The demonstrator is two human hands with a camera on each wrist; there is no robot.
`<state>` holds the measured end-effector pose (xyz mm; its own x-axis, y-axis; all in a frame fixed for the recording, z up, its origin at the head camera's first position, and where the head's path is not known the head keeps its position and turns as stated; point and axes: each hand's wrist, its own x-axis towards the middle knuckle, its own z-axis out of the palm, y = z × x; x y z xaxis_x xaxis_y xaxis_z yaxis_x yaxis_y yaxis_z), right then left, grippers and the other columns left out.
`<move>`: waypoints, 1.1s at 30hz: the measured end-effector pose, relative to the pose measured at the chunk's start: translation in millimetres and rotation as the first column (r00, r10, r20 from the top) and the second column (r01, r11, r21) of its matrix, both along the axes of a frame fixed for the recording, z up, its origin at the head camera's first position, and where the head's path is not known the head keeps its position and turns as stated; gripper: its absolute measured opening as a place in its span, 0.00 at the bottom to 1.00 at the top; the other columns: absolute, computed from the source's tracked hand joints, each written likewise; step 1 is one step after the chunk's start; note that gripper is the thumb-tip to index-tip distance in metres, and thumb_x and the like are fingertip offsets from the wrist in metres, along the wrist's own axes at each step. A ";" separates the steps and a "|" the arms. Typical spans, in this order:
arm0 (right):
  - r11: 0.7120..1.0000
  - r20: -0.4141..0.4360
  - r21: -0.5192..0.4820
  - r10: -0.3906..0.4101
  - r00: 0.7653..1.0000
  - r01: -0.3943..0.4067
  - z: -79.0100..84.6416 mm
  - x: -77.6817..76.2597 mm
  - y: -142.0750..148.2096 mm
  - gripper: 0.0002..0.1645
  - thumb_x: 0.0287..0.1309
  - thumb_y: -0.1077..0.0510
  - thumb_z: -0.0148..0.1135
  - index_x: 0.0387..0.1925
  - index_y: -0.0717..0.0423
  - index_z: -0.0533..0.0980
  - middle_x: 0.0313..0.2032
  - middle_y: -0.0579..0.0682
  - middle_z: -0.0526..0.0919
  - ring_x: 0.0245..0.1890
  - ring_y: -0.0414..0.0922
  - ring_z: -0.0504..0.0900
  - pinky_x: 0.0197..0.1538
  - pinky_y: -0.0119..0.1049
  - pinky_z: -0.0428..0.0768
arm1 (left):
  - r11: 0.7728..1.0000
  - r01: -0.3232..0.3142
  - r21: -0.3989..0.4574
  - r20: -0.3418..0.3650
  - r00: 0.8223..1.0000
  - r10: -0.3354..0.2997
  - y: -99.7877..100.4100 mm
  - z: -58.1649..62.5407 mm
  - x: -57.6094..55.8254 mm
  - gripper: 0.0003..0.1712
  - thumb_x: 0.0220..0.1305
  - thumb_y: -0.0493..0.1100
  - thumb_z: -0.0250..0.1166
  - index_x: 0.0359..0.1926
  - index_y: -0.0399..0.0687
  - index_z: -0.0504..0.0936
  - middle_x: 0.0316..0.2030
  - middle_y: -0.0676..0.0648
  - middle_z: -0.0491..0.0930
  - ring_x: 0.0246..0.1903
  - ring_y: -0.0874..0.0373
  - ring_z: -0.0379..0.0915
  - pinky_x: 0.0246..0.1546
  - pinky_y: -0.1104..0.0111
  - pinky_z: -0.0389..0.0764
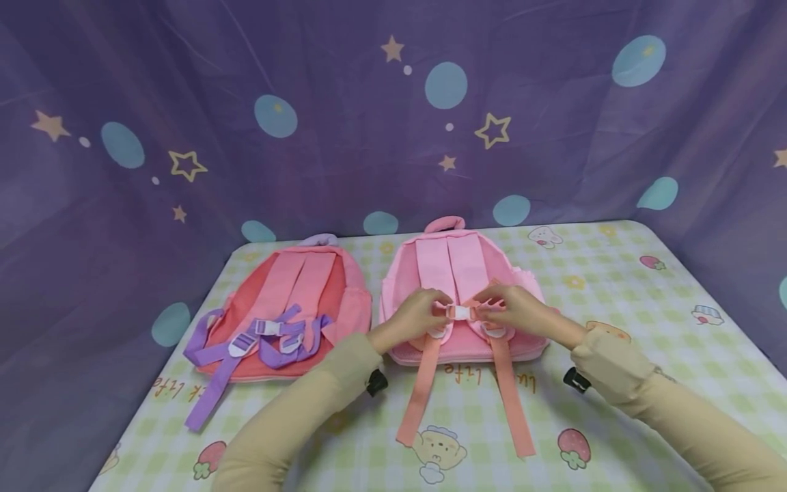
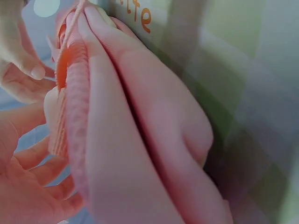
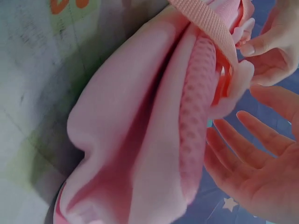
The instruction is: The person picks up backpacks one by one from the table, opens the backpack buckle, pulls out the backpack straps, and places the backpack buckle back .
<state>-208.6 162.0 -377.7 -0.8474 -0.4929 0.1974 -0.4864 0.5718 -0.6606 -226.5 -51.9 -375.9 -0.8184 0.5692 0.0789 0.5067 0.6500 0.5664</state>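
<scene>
A pink backpack [image 1: 406, 280] lies with its straps facing up. Across its lower middle is a white buckle [image 1: 460, 312] with orange webbing at both sides; its two halves look joined. My left hand [image 1: 418, 316] is at the buckle's left end, with fingers loosely bent and thumb apart in the left wrist view. Opposite it, my right hand [image 1: 522, 311] is by the right end; in the right wrist view its fingers are spread and the thumb is apart from them. Exact fingertip contact is unclear. Two orange strap tails [image 1: 420, 396] hang toward me.
To the left lies a coral backpack [image 1: 341, 273] with purple straps [image 1: 212, 393] and white buckles. Both bags are on a green checked cloth [image 1: 615, 294] with printed figures. A purple curtain [image 1: 344, 171] with stars and blue ovals stands behind the table.
</scene>
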 end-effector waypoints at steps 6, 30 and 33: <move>0.999 -0.019 0.025 0.037 0.999 -0.036 -3.4 -3.5 -6.5 0.15 0.46 0.64 0.64 0.39 0.66 0.77 0.34 0.54 0.80 0.37 0.49 0.75 0.39 0.39 0.76 | 0.999 -0.013 -0.029 0.002 1.000 0.013 3.7 -2.7 -2.1 0.17 0.49 0.37 0.66 0.43 0.38 0.78 0.40 0.44 0.79 0.40 0.54 0.71 0.42 0.69 0.71; 0.989 -0.060 0.150 -0.007 0.998 0.016 -17.7 -15.2 -30.8 0.12 0.40 0.66 0.65 0.32 0.66 0.78 0.25 0.50 0.79 0.24 0.39 0.72 0.32 0.31 0.71 | 0.991 -0.031 -0.127 -0.116 0.993 0.017 13.3 -18.6 -3.9 0.17 0.46 0.41 0.69 0.40 0.41 0.79 0.29 0.50 0.75 0.32 0.59 0.66 0.37 0.71 0.66; 0.987 -0.071 0.154 -0.031 0.997 0.042 -18.0 -14.4 -32.2 0.12 0.41 0.65 0.66 0.32 0.65 0.78 0.25 0.49 0.79 0.24 0.39 0.71 0.33 0.32 0.71 | 0.992 -0.043 -0.121 -0.126 0.992 0.028 13.5 -19.6 -4.6 0.17 0.47 0.41 0.69 0.39 0.41 0.79 0.29 0.50 0.75 0.32 0.59 0.66 0.37 0.71 0.66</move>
<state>-223.0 129.8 -395.7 -0.8526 -0.4911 0.1786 -0.5041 0.6828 -0.5289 -231.1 -38.4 -395.5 -0.8264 0.5517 0.1125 0.5435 0.7295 0.4154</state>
